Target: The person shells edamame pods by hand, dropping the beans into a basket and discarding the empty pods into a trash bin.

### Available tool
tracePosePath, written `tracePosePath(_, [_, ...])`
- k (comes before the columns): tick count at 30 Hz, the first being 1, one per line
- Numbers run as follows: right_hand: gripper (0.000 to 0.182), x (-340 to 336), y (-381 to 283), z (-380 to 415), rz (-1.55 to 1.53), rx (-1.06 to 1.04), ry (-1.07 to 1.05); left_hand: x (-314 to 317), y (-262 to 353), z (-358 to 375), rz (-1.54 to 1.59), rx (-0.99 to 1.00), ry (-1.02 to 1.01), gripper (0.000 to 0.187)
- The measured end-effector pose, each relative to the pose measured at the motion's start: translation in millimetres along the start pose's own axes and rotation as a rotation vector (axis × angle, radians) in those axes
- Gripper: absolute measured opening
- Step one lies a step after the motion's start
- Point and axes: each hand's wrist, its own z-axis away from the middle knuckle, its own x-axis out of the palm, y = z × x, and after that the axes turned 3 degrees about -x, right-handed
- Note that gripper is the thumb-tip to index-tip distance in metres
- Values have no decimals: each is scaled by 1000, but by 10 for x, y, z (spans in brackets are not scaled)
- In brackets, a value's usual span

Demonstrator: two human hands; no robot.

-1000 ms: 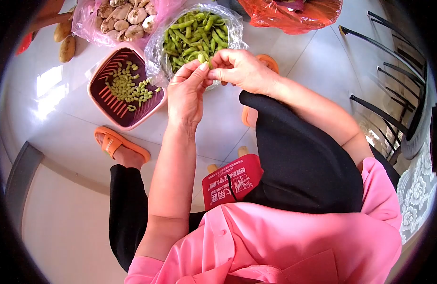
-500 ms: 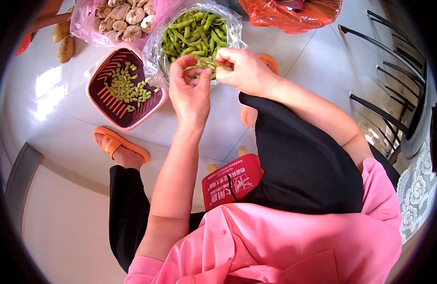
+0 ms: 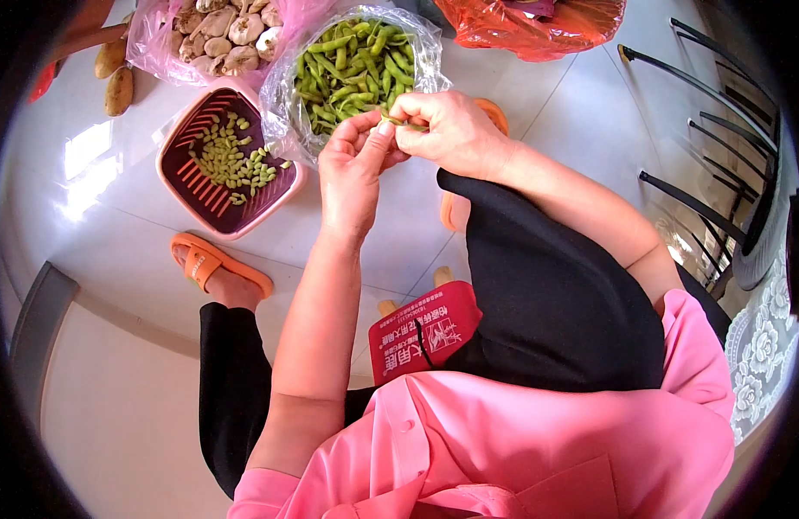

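My left hand [image 3: 356, 160] and my right hand [image 3: 451, 130] meet just in front of a clear plastic bag [image 3: 287, 112] full of green edamame pods [image 3: 356, 65]. Between the fingertips of both hands is a single edamame pod [image 3: 391, 120], mostly covered by the fingers. The left thumb presses on it from one side, while the right fingers pinch its other end. To the left of the hands, a pink and dark-red slotted basket [image 3: 231, 227] holds shelled green beans [image 3: 226, 156].
A pink bag of garlic bulbs [image 3: 243, 30] lies behind the basket, with potatoes [image 3: 119, 92] to its left. An orange-red plastic bag [image 3: 538, 35] is at the back. Black metal legs [image 3: 711, 138] stand on the right. My orange slippers [image 3: 222, 266] rest on the tiled floor.
My left hand has moved slightly right and its fingers have closed in around the pod, nearer to my right hand. The right hand has barely shifted.
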Motion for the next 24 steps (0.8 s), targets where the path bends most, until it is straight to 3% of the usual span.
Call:
tracePosePath(3, [13,-5,20,-1,-14,6,-82,-109,-1,-31,68,-68,-82,21])
tracePosePath(5, [11,6,71,-3,-199,37,-136,-185,-11,-48,80,-91,-122,18])
tracePosePath(9, [11,-131,-36,3,-191,30,-219,-239,-33,-64,140,-113,-207,13])
tracePosePath(11, [13,-221,-201,57,122,1,-42,-249,1,-65,112,-93,-207,11])
tracePosePath(14, [10,-540,-532,15,450,-557,481,-295,105,-48,234,-31,-140,9])
tracePosePath(16, [23,-948,-770,29,666,-751,464,-312,269,-2,198,70,-137,14])
tracePosePath(18, [35,-1023,-951,43,627,-571,518,-376,500,57,169,186,-150,17])
tracePosePath(21, [34,-1141,-727,-117,916,-688,779,-559,935,189,-53,337,-67,16])
tracePosePath(22, [33,-1144,-732,-109,1014,-697,793,-660,1029,195,-165,438,-65,16])
tracePosePath(24, [13,-960,-603,3,880,-593,574,-808,1195,246,-507,421,108,18])
